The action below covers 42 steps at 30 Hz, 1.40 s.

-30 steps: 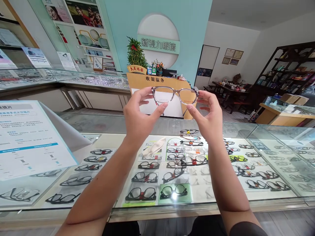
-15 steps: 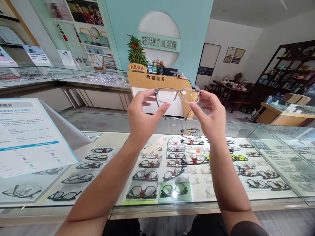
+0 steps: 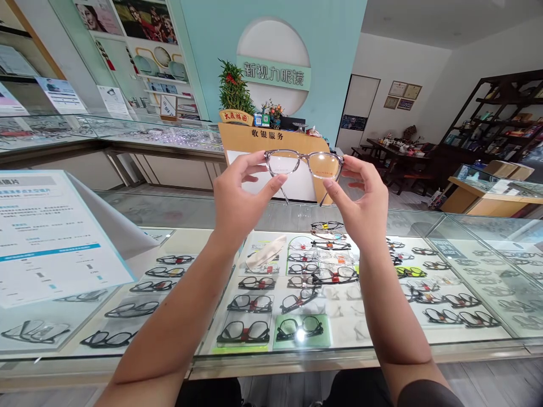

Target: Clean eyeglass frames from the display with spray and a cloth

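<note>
Well left of left hand: white printed card stand with light-blue edging point(image 3: 51, 226), untouched.

Left hand point(image 3: 237, 200): thumb and index finger pinch the left end of the clear-and-grey, plastic-looking eyeglasses with rounded rims point(image 3: 304, 157); other fingers loosely curled.

Below and right of that hand: pale, elongated, soft-looking item point(image 3: 266, 252), can't tell what it is.

Glasses sit between the two hands, front near level, raised clear of the glass-topped display counter with pale lining point(image 3: 297, 360). Slim temples show below the rims, so I'd call them unfolded. Beyond the hands: light-wood and white cashier desk point(image 3: 297, 140).

Right hand point(image 3: 367, 198): mirrored grip, thumb and index finger pinching the right end.

Below and right of it: rows of dark, thin-rimmed eyeglass frames point(image 3: 442, 317) under the glass, no hand on them.

Status, my read: glasses off the counter, opened, held up at both ends, so those parts are done. Left: neither end released, glasses not set down. Anything past that, can't tell.
</note>
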Each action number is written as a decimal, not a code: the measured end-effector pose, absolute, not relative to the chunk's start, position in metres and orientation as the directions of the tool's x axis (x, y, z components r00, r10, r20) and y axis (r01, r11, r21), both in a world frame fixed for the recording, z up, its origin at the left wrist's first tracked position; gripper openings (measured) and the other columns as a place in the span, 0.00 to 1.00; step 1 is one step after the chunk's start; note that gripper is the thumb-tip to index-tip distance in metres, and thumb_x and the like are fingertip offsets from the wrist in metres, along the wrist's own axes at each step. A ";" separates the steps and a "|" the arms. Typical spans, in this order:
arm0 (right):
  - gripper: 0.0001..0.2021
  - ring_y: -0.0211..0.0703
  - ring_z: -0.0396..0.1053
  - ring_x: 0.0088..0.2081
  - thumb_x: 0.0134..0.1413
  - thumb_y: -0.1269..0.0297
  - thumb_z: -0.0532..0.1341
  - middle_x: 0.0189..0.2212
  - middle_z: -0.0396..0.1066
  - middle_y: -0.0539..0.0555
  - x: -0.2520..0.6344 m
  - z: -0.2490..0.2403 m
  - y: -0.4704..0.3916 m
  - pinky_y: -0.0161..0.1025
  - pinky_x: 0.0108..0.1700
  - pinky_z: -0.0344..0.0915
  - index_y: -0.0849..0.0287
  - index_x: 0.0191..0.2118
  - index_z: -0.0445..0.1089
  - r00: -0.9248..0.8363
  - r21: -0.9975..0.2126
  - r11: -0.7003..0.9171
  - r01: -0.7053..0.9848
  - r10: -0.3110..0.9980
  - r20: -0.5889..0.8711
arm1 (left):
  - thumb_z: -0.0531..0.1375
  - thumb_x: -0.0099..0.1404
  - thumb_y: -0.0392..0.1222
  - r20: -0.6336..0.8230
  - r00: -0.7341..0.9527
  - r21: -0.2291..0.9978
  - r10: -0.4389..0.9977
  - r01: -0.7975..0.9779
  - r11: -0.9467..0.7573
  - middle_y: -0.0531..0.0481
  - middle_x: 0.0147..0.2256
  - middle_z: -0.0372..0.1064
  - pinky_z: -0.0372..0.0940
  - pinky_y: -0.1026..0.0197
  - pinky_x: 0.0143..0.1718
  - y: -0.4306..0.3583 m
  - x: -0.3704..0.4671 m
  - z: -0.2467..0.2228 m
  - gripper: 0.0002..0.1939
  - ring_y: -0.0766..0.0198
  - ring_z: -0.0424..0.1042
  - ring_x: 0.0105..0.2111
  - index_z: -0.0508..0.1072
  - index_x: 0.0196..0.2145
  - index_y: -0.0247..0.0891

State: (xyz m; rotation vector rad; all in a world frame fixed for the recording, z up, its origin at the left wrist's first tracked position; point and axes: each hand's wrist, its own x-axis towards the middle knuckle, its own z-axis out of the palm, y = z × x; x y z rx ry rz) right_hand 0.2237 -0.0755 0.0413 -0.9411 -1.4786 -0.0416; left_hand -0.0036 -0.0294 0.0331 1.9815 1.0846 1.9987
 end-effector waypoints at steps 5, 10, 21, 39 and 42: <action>0.22 0.56 0.79 0.56 0.64 0.54 0.72 0.56 0.80 0.58 0.223 0.041 -0.075 0.56 0.53 0.77 0.48 0.61 0.75 0.152 -0.455 0.654 0.604 0.466 0.872 | 0.76 0.64 0.53 0.820 -0.129 0.564 0.558 0.354 -0.746 0.45 0.53 0.84 0.78 0.47 0.50 -0.026 -0.005 0.032 0.24 0.50 0.84 0.51 0.80 0.55 0.46; 0.21 0.55 0.79 0.55 0.64 0.54 0.71 0.56 0.80 0.58 0.223 0.040 -0.074 0.57 0.54 0.77 0.48 0.60 0.75 0.157 -0.464 0.657 0.595 0.471 0.868 | 0.75 0.64 0.52 0.843 -0.136 0.529 0.521 0.391 -0.753 0.46 0.51 0.84 0.77 0.47 0.49 -0.025 -0.004 0.031 0.24 0.51 0.84 0.50 0.79 0.55 0.46; 0.26 0.57 0.78 0.57 0.61 0.53 0.71 0.62 0.79 0.59 0.221 0.034 -0.062 0.61 0.58 0.75 0.48 0.64 0.73 0.159 -0.602 0.602 0.525 0.626 0.764 | 0.78 0.61 0.57 0.945 -0.159 0.324 0.286 0.575 -0.751 0.48 0.48 0.80 0.74 0.45 0.48 -0.032 0.003 0.027 0.29 0.51 0.80 0.45 0.75 0.54 0.48; 0.24 0.57 0.78 0.57 0.59 0.53 0.71 0.60 0.79 0.59 0.221 0.035 -0.061 0.60 0.58 0.74 0.51 0.58 0.72 0.153 -0.668 0.576 0.472 0.693 0.705 | 0.77 0.63 0.55 0.962 -0.120 0.267 0.247 0.614 -0.743 0.47 0.49 0.79 0.73 0.46 0.50 -0.035 0.004 0.028 0.29 0.50 0.79 0.47 0.74 0.56 0.48; 0.23 0.55 0.78 0.55 0.58 0.52 0.72 0.58 0.79 0.60 0.219 0.036 -0.063 0.59 0.57 0.74 0.52 0.56 0.71 0.184 -0.669 0.563 0.485 0.682 0.707 | 0.76 0.64 0.53 0.947 -0.127 0.311 0.294 0.587 -0.748 0.47 0.50 0.80 0.73 0.47 0.50 -0.033 0.003 0.028 0.27 0.51 0.80 0.48 0.75 0.56 0.46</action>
